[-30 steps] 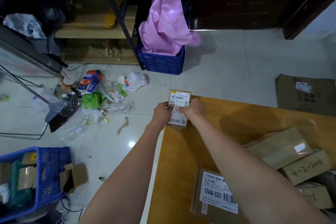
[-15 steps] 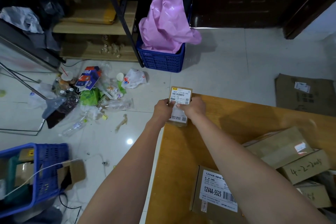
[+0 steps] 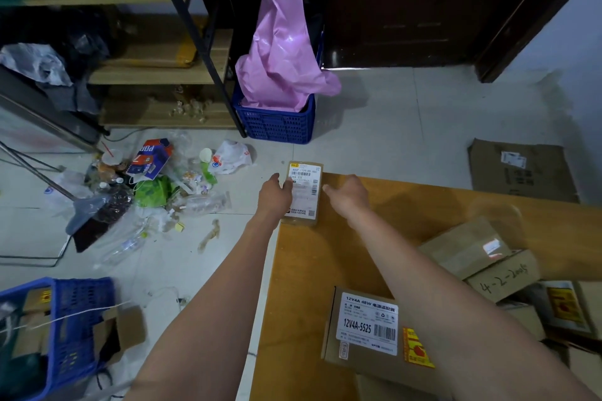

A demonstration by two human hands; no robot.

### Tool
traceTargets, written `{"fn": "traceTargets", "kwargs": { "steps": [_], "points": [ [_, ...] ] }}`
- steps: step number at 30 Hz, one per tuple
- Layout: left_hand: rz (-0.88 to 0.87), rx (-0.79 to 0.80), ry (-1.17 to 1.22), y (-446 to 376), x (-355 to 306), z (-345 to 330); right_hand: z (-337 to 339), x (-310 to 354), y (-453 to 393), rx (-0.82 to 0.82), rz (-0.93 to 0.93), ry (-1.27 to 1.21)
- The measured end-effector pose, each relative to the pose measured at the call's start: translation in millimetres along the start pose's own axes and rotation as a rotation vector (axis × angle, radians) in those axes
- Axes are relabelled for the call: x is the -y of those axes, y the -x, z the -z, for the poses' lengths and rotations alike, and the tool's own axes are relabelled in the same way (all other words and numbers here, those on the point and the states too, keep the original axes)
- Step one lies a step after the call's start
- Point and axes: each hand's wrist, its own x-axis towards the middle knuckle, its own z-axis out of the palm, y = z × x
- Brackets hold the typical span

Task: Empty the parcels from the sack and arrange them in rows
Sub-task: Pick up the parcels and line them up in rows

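Both hands (image 3: 275, 194) (image 3: 347, 195) outstretched, fingers loose

Floor (image 3: 391, 127): pale glossy tiles, thin grout lines, one small light glint. Wall (image 3: 573, 42): plain, bluish-white, at right. Door (image 3: 407, 10): dark wood, closed, with dark frame. Shelving (image 3: 156, 75): wooden boards on black metal uprights, at left, cluttered. Blue crate (image 3: 277, 124): beside the shelving, lined with pink plastic (image 3: 280, 52). Second blue crate (image 3: 65, 329): lower left, holding cardboard. Litter pile (image 3: 146, 185): bags, bottles, wrappers on the floor. Flat cardboard (image 3: 521, 169): on the floor at right. Table (image 3: 325, 270): yellow-brown top.
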Motion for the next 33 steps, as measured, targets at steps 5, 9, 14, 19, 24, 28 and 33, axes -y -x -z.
{"fn": "traceTargets", "kwargs": {
  "steps": [5, 9, 14, 19, 24, 28, 33],
  "points": [
    [-0.159, -0.054, -0.034, 30, -37, -15, 55, -13, 25, -0.031, 0.024, 0.019],
    [-0.234, 0.021, -0.045, 65, -73, -43, 107, -34, 44, -0.094, 0.034, -0.005],
    [-0.314, 0.131, -0.068, 112, -113, -85, 172, -71, 69, -0.227, 0.045, 0.002],
    [-0.374, 0.292, -0.151, 168, -145, -136, 227, -132, 85, -0.383, 0.031, 0.113],
    [-0.413, 0.444, -0.289, 217, -151, -193, 265, -199, 104, -0.419, -0.185, 0.318],
    [-0.362, 0.526, -0.323, 238, -146, -220, 276, -238, 108, -0.33, -0.3, 0.403],
    [-0.351, 0.534, -0.327, 246, -142, -226, 279, -258, 102, -0.261, -0.331, 0.415]
  ]
}}
